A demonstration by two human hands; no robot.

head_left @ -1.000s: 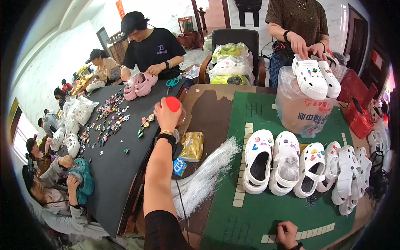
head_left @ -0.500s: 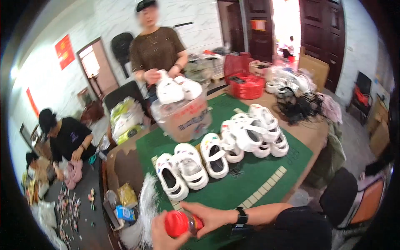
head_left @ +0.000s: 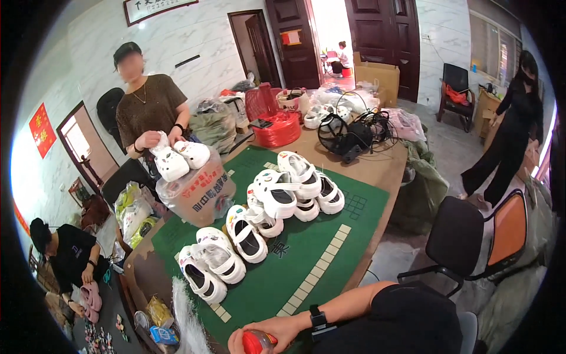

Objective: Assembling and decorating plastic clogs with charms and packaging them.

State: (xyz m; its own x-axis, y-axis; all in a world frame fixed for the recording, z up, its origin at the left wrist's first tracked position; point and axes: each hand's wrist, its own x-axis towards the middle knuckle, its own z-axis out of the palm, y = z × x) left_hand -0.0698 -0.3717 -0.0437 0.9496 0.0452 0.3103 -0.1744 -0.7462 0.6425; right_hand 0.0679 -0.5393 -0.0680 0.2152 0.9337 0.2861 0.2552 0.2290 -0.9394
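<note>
A jar with a red lid (head_left: pixel 254 341) and a see-through side sits between my hands at the lower edge. My right hand (head_left: pixel 284 330) is closed around the jar from the right, a dark watch on its wrist. My left hand (head_left: pixel 234 342) grips the lid's left side; only part of it shows, the rest cut off by the frame. Just beyond stand white clogs (head_left: pixel 221 256) with colourful charms, several in a row on a green mat (head_left: pixel 318 236). Some of them are stacked on others at the far end.
Across the table, a person (head_left: pixel 150 112) holds white clogs (head_left: pixel 172 162) over a plastic bag (head_left: pixel 200 192). A red plastic basket (head_left: pixel 277 133) and black cables (head_left: pixel 359 133) lie at the back. Chairs (head_left: pixel 463 236) stand right; another person (head_left: pixel 513 130) is beyond.
My view has swung right, so the table things appear further left and a person in black shows at the right. The jar and my hands sit lower in the picture, still together.
</note>
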